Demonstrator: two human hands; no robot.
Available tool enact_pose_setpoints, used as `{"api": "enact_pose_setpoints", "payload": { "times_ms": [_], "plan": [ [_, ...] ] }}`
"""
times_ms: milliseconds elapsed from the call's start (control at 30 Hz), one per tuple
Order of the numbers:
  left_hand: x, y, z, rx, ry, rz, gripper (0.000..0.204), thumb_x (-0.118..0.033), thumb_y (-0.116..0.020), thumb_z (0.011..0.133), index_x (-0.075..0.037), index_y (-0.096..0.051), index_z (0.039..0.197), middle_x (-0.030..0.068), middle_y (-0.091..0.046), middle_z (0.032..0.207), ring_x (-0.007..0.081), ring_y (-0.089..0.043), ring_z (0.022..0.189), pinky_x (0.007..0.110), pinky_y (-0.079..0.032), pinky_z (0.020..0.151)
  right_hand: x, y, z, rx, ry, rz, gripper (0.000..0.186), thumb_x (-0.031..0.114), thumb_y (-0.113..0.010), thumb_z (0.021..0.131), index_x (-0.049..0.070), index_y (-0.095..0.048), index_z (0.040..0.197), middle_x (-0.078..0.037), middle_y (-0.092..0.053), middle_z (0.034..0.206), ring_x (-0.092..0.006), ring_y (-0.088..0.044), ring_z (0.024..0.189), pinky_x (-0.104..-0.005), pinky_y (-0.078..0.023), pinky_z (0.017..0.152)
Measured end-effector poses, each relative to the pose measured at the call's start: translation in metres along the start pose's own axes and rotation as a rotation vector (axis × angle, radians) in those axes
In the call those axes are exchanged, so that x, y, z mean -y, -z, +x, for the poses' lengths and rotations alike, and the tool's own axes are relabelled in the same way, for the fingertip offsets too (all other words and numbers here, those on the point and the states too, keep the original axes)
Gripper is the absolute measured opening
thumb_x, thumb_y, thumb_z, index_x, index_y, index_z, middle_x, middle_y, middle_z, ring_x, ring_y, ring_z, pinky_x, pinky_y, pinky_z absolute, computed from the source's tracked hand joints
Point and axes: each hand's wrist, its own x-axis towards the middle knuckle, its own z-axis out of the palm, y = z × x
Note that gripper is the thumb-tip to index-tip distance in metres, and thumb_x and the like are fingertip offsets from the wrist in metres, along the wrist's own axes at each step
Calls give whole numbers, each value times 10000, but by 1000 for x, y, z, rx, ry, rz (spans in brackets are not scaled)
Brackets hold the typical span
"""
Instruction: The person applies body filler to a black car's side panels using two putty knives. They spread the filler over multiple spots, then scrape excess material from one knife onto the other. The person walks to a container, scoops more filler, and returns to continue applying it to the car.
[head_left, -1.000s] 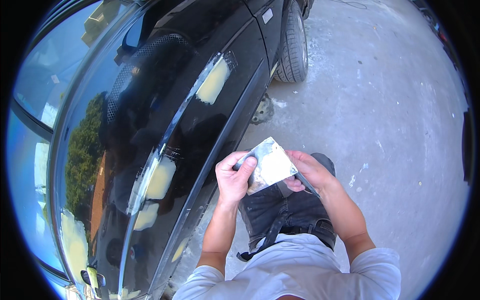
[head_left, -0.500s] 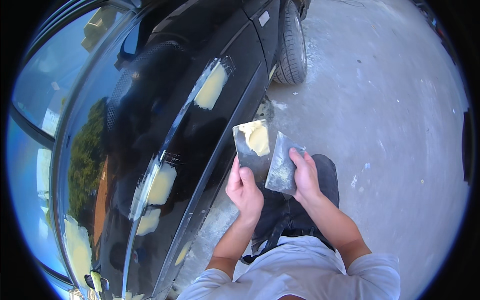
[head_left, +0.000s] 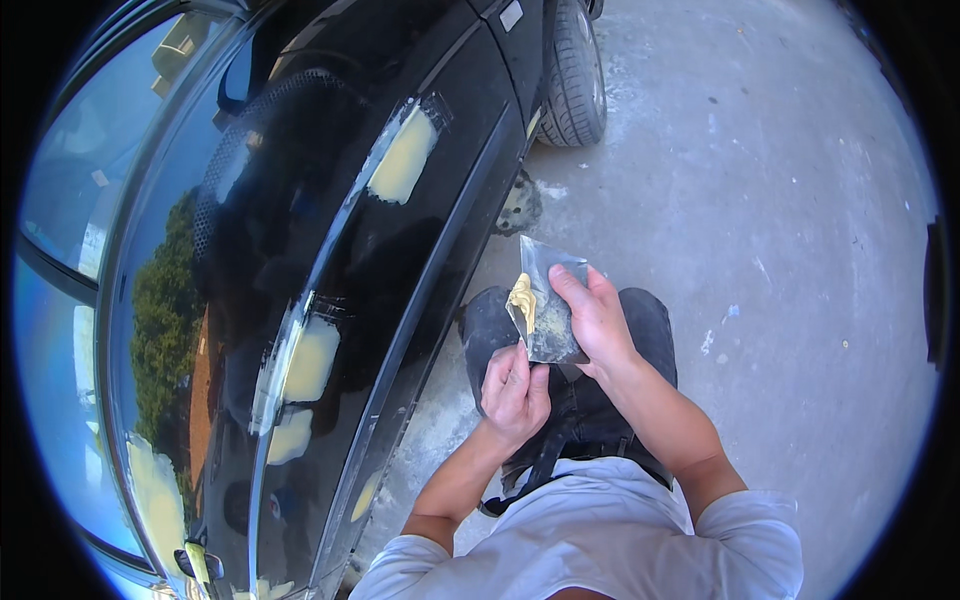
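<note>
In front of my knees, my right hand (head_left: 598,318) grips a thin grey spreader (head_left: 552,310) smeared with pale residue, thumb on its upper face. My left hand (head_left: 517,396) pinches the lower end of a flat mixing plate (head_left: 518,327), most of which lies hidden behind the spreader. Along the spreader's left edge bulges a lump of cream-yellow filler paste (head_left: 523,302), between the two flat tools. To my left is a black car door panel (head_left: 360,290) with yellow filler patches (head_left: 311,360) along its crease.
The car's wheel (head_left: 575,80) stands at the top, beyond the door's lower trim. Another filler patch (head_left: 404,158) sits farther along the panel. Grey concrete floor (head_left: 790,250) with pale specks spreads to the right. My bent knees (head_left: 645,330) are below the hands.
The spreader has moved left over the mixing plate, and the two now overlap. The paste has gathered at the spreader's left edge. My left hand has shifted slightly right and down.
</note>
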Motion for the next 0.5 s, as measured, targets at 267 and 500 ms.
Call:
{"api": "enact_pose_setpoints", "payload": {
  "times_ms": [267,500],
  "plan": [
    [-3,8,33,203,67,13,303,117,-602,708,110,-593,1011,177,-582,835,306,-599,711,333,-499,634,18,8,10,109,-29,-108,197,166,-559,915,9,-557,1034,-45,-635,891,-101,-612,783,-254,-509,681],
    [11,-21,89,205,402,-102,237,37,-570,811,87,-600,1040,181,-622,875,301,-628,767,341,-503,705,63,22,23,-67,33,83,150,137,-555,908,13,-581,988,-61,-647,887,-123,-629,757,-276,-526,674]
  ]
}}
